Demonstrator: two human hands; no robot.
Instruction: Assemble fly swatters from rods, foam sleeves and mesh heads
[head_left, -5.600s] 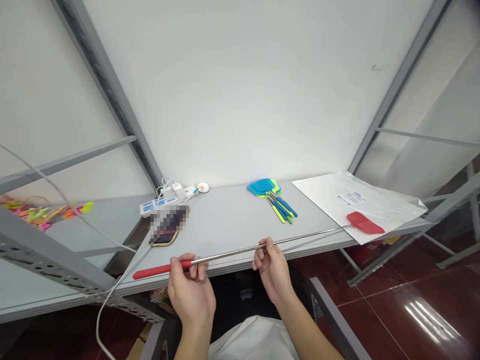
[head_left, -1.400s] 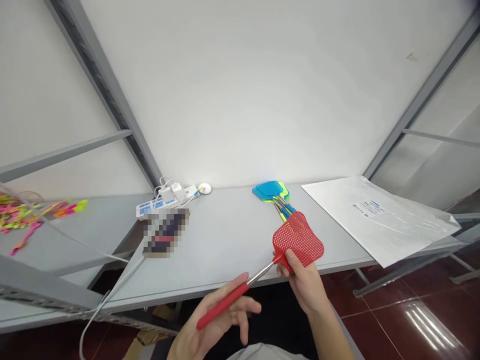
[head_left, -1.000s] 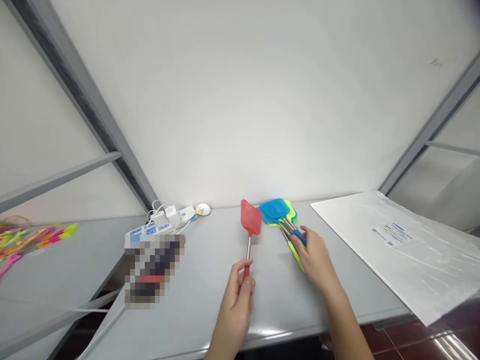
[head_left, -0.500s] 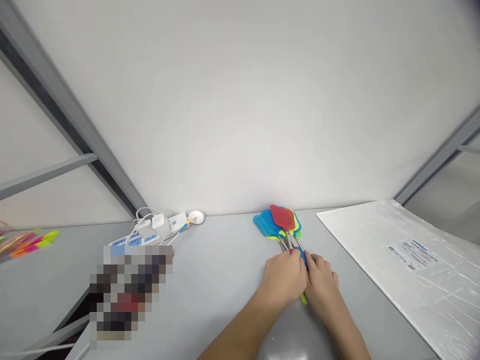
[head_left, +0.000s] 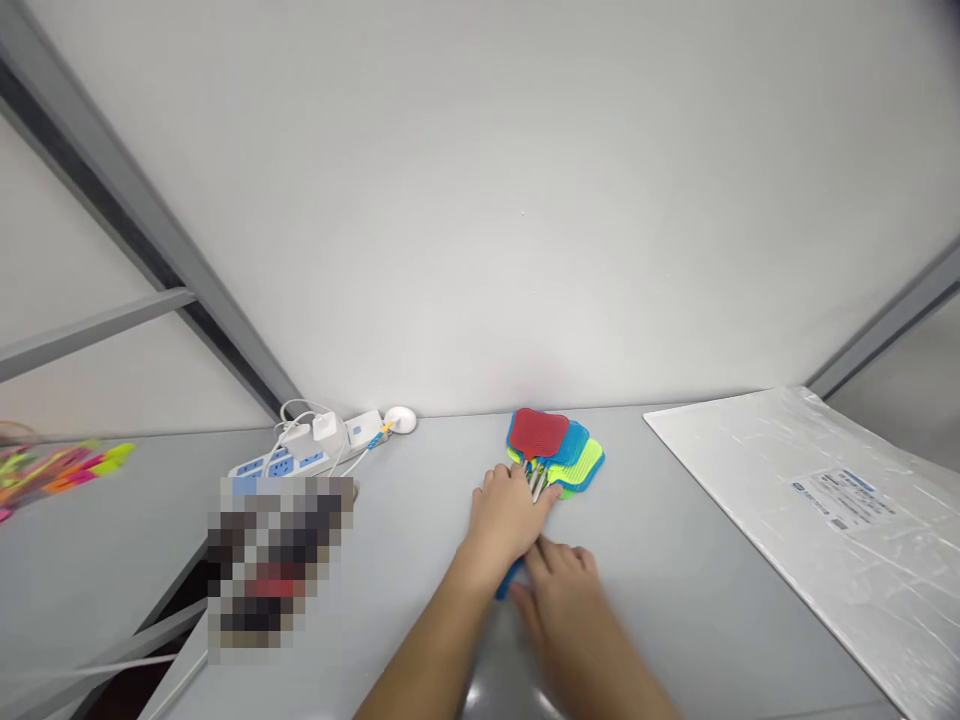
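Observation:
A bundle of fly swatters with red, blue and yellow-green mesh heads lies on the grey table, the red fly swatter [head_left: 538, 434] on top. To its right the blue head [head_left: 571, 443] and the yellow-green head [head_left: 583, 466] fan out. My left hand [head_left: 510, 512] is closed around the metal stems just below the heads. Lower down, my right hand [head_left: 566, 585] is at the handle end, thumb and fingers about the handles; a blue handle [head_left: 508, 580] shows between my hands. Most of the handles are hidden under my hands.
To the left lies a power strip [head_left: 281, 466] with white chargers and cables, next to a round white device [head_left: 401, 419]. A blurred-out patch [head_left: 281, 560] covers something in front. On the right is a flat white wrapped package [head_left: 780, 480]. A wall stands behind.
The bundle has swung, its handle end moving left and its heads spreading to the right. Both hands have moved left with it, and my left hand is now farther up the stems.

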